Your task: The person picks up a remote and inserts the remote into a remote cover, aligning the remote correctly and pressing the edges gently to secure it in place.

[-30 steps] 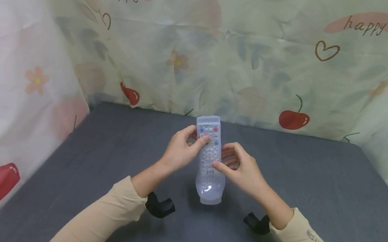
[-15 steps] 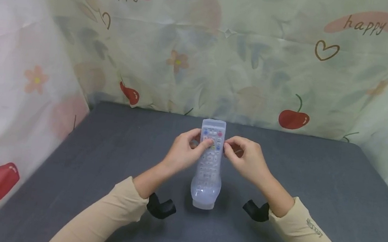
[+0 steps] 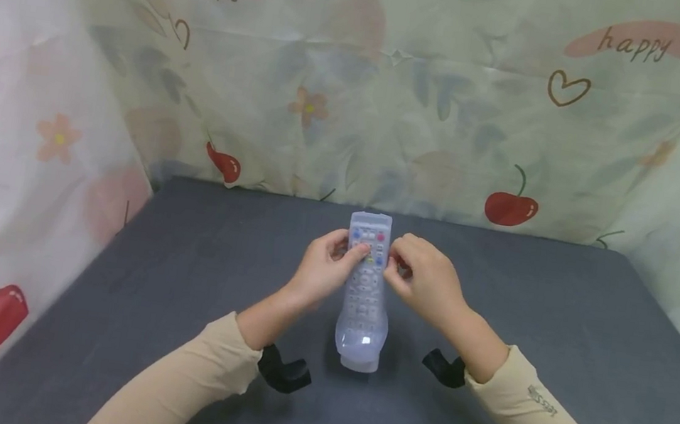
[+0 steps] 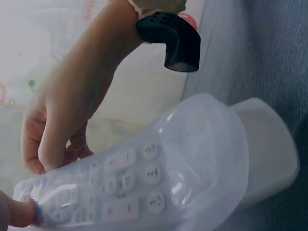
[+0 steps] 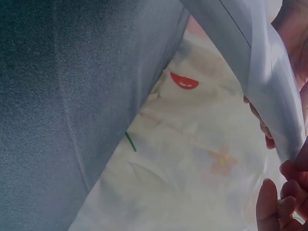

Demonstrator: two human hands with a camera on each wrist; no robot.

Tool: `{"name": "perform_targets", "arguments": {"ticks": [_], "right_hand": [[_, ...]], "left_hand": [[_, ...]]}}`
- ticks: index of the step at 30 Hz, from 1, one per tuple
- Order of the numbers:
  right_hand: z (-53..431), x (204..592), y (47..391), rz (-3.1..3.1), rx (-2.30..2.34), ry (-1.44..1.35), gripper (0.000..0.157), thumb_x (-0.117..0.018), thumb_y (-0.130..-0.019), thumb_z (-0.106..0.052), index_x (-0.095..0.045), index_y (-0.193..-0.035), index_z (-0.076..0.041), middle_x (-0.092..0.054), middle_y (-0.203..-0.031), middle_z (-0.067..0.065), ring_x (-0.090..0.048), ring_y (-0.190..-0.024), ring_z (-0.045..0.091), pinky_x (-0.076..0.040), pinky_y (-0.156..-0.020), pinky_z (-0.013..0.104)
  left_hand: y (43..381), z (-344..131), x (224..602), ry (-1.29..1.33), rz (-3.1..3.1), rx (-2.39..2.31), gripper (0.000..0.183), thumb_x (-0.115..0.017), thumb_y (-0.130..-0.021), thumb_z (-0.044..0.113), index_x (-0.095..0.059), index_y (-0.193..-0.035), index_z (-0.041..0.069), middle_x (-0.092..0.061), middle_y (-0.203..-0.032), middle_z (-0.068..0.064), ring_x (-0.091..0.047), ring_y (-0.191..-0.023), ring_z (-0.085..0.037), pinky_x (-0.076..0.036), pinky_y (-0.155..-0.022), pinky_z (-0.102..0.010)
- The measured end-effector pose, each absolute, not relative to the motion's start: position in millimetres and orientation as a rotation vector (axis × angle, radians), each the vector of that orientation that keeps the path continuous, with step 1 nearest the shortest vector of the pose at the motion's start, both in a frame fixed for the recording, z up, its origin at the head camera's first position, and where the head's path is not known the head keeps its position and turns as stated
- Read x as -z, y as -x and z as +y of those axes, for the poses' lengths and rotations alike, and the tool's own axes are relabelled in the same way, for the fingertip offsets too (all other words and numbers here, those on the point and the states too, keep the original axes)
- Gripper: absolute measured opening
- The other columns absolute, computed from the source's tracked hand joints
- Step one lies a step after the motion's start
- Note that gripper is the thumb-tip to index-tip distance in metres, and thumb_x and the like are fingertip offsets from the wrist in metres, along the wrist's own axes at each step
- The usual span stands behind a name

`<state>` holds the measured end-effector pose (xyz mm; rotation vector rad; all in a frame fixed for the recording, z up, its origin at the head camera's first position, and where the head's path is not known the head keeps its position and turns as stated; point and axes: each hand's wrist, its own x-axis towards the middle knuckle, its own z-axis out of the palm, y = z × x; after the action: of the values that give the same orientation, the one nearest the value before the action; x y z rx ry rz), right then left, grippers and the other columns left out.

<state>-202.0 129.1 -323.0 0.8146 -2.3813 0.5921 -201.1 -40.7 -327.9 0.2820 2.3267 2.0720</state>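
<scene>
A white remote control (image 4: pixel 269 149) sits in a translucent soft cover (image 3: pixel 365 301), tilted upright over the table. Its bare lower end sticks out past the cover's bulging, loose bottom. Coloured and numbered buttons show through the cover. My left hand (image 3: pixel 323 267) grips the remote's left side near the top, thumb across the buttons and fingers behind. At the upper right edge, my right hand (image 3: pixel 428 277) pinches the cover with curled fingers. In the right wrist view the right hand's fingers (image 5: pixel 284 199) meet the cover's edge at the lower right.
A dark grey cloth-covered table (image 3: pixel 233 241) lies beneath the hands. Patterned curtains (image 3: pixel 386 103) stand behind and along both sides. A black curved mount (image 3: pixel 285 371) hangs at the left wrist, and another black mount (image 3: pixel 445 369) at the right wrist.
The right hand has moved up along the remote's right side, from its middle to near its top, and its fingers have closed on the edge. The remote has straightened and lowered slightly.
</scene>
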Motion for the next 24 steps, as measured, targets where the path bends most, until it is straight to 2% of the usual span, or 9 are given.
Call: {"name": "perform_targets", "arguments": {"ticks": [10, 16, 21, 24], "right_hand": [[126, 328, 201, -2.253, -0.513, -0.901, 0.015, -0.056, -0.072, 0.004, -0.049, -0.067, -0.009, -0.043, -0.062, 0.001, -0.036, -0.060, 0.008, -0.032, -0.054, 0.019], [127, 333, 201, -2.200, -0.455, -0.896, 0.015, -0.060, -0.074, 0.003, -0.053, -0.069, -0.009, -0.045, -0.063, 0.001, -0.037, -0.059, 0.011, -0.033, -0.053, 0.021], [124, 337, 198, -2.212, -0.467, -0.847, 0.005, -0.066, -0.080, 0.000, -0.063, -0.082, -0.004, -0.057, -0.075, 0.005, -0.050, -0.063, 0.014, -0.045, -0.054, 0.025], [120, 339, 194, -2.317, -0.592, -0.835, 0.013, -0.062, -0.086, -0.004, -0.061, -0.098, 0.001, -0.061, -0.086, 0.010, -0.059, -0.070, 0.017, -0.052, -0.059, 0.028]], "left_hand": [[200, -37, 328, -0.158, 2.303, -2.198, 0.032, -0.056, -0.094, 0.016, -0.059, -0.121, -0.001, -0.066, -0.107, -0.022, -0.064, -0.082, -0.012, -0.055, -0.072, -0.028], [202, -38, 329, -0.156, 2.328, -2.203, 0.030, -0.058, -0.093, 0.016, -0.062, -0.117, -0.001, -0.067, -0.104, -0.022, -0.062, -0.075, -0.008, -0.054, -0.066, -0.026], [204, -39, 327, -0.173, 2.361, -2.219, 0.030, -0.060, -0.091, 0.016, -0.064, -0.116, -0.001, -0.068, -0.100, -0.022, -0.061, -0.071, -0.007, -0.053, -0.062, -0.025], [205, -41, 325, -0.201, 2.392, -2.230, 0.030, -0.060, -0.091, 0.016, -0.063, -0.116, 0.000, -0.068, -0.099, -0.022, -0.062, -0.070, -0.008, -0.054, -0.061, -0.025]]}}
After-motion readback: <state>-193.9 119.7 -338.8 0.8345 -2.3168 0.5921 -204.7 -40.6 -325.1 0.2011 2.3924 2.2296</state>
